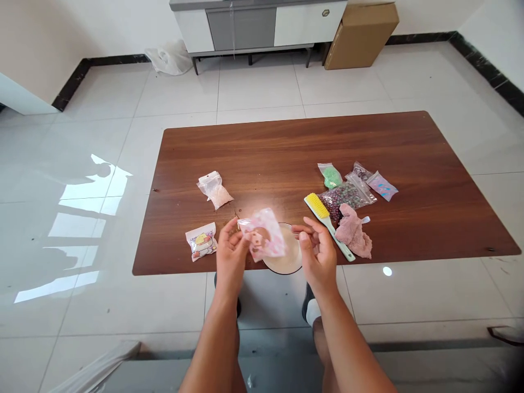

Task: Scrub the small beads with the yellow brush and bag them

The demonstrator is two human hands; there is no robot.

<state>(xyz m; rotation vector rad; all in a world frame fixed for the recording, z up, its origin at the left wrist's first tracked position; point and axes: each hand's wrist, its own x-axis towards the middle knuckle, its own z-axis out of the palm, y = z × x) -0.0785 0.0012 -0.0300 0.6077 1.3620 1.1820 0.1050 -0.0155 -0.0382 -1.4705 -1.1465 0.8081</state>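
Observation:
Above the table's near edge, my left hand [232,245] pinches a small pink-and-white printed bag [267,234], which is tilted and slightly blurred. A white dish with a dark rim [286,262] sits beneath it, partly covered by the bag. To the right of the dish, my right hand [318,251] is held with its fingers apart and nothing visible in it. Left of my left hand lies a small bag with a cartoon print [202,242]. Farther back rests a clear zip bag of pale pink material [215,190].
On the right of the brown table [245,147] lie a yellow-bristled brush [327,222], a pink fluffy cloth [354,232], a bag of dark beads [346,196], a bag of green material [331,176] and a purple-blue packet [382,185]. A cabinet [241,30] and cardboard box [362,35] stand behind.

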